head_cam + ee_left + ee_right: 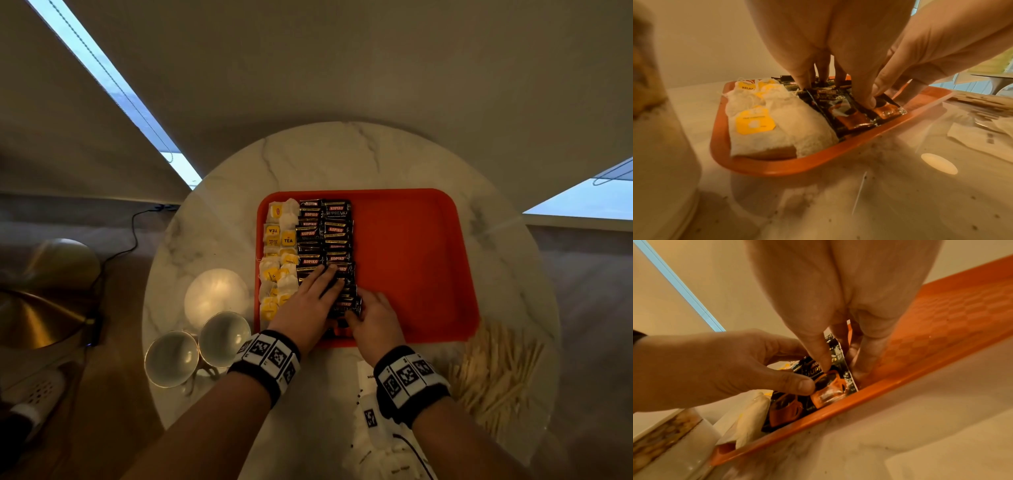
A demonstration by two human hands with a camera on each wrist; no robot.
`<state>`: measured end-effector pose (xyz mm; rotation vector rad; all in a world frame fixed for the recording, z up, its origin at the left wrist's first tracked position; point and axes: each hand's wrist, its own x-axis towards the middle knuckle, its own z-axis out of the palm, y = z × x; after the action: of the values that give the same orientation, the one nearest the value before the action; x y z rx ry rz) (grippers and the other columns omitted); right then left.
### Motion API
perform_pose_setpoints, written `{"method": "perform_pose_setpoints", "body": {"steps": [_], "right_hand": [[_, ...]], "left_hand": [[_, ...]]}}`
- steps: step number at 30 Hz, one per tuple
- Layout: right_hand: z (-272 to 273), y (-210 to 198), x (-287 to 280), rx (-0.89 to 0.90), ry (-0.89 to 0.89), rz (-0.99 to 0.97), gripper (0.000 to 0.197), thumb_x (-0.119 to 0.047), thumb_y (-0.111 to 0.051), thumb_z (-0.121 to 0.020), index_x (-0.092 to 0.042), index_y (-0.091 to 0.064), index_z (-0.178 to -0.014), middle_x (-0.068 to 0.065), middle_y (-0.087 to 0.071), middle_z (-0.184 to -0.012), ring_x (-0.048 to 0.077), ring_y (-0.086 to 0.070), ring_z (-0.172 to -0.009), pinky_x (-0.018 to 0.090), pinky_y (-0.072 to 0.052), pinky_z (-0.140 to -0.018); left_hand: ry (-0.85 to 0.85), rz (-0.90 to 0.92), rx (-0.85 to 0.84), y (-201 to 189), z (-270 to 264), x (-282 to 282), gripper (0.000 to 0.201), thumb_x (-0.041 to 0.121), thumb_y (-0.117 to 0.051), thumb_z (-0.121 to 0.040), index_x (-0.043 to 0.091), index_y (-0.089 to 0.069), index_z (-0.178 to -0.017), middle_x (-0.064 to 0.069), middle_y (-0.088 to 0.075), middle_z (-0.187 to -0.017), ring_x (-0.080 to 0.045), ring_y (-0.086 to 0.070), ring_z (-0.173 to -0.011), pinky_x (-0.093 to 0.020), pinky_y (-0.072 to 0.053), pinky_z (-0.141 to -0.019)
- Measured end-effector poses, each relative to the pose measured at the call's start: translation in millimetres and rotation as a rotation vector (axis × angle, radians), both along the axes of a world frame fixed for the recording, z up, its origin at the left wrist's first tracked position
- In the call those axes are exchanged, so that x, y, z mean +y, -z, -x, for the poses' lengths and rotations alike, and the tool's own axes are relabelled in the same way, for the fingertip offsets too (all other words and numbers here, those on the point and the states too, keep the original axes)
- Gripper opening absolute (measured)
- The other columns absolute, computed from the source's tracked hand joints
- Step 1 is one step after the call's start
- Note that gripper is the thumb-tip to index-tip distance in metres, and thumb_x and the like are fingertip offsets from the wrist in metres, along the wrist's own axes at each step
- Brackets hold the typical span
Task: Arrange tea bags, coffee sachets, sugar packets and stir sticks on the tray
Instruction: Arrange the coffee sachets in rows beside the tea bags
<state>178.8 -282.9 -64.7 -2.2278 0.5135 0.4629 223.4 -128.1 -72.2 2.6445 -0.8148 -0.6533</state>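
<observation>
An orange tray (411, 257) lies on a round marble table. Yellow-tagged tea bags (277, 260) fill its left edge. Beside them run two columns of black coffee sachets (325, 233). My left hand (308, 301) lies on the near sachets with its fingers straight, pressing them down (818, 48). My right hand (373, 315) is at the near end of the right column. Its thumb and fingers pinch a coffee sachet (830, 381) against the tray's front rim (900, 389). Wooden stir sticks (496, 370) are heaped right of the tray, and white sugar packets (376, 455) lie under my right wrist.
Two cups (171, 356) and a glowing white globe (215, 294) stand left of the tray. A brass lamp (34, 318) and a cable are on the floor further left. The right half of the tray floor (941, 329) is bare.
</observation>
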Motion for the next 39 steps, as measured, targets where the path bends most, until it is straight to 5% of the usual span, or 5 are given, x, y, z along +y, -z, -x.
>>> {"method": "perform_pose_setpoints", "body": {"steps": [9,15,20,24,39], "right_hand": [[2.8,0.4,6.4,0.033,-0.013,0.026,0.043,-0.021,-0.057,-0.098,-0.024,-0.052,-0.140,0.000,-0.047,-0.125,0.016,-0.053,-0.105,0.033,-0.050,-0.096],[-5.0,-2.9,-1.7,0.003,0.028,-0.003,0.044,-0.028,-0.062,-0.095,-0.026,-0.054,-0.138,-0.001,-0.049,-0.126,0.015,-0.056,-0.107,0.029,-0.047,-0.094],[-5.0,-6.1,0.2,0.010,0.000,-0.037,0.044,-0.023,-0.058,-0.097,-0.029,-0.053,-0.140,-0.001,-0.048,-0.128,0.011,-0.050,-0.106,0.024,-0.040,-0.092],[-13.7,-13.4,-5.0,0.013,0.031,-0.026,0.047,-0.030,-0.057,-0.098,-0.026,-0.049,-0.144,-0.001,-0.049,-0.128,0.013,-0.052,-0.110,0.023,-0.039,-0.089],[-99.7,-1.7,-21.8,0.025,0.041,-0.038,0.054,-0.028,-0.055,-0.100,-0.018,-0.039,-0.151,0.004,-0.045,-0.143,0.016,-0.054,-0.115,0.016,-0.043,-0.071]], "left_hand": [[-0.024,0.066,0.021,-2.7,5.6,4.3,0.075,0.030,-0.058,-0.101,0.020,-0.015,-0.162,0.000,0.007,-0.170,-0.018,0.007,-0.156,-0.034,-0.021,-0.124],[-0.269,0.113,0.024,-11.5,2.7,0.4,0.080,0.046,-0.053,-0.100,0.014,-0.014,-0.162,-0.008,0.003,-0.170,-0.023,0.008,-0.156,-0.027,0.009,-0.120],[-0.309,0.128,0.073,-9.5,3.7,-6.3,0.080,0.044,-0.056,-0.099,0.011,-0.017,-0.161,-0.011,-0.002,-0.169,-0.026,0.003,-0.157,-0.036,0.000,-0.128],[-0.386,0.201,-0.017,-14.0,3.2,-4.4,0.075,0.042,-0.057,-0.099,0.011,-0.024,-0.159,-0.010,-0.010,-0.168,-0.025,-0.007,-0.156,-0.027,-0.001,-0.122],[-0.700,0.275,-0.012,-17.6,-44.0,-18.0,0.060,0.033,-0.049,-0.104,0.013,-0.029,-0.157,-0.010,-0.015,-0.167,-0.026,-0.013,-0.154,-0.033,-0.010,-0.123]]}}
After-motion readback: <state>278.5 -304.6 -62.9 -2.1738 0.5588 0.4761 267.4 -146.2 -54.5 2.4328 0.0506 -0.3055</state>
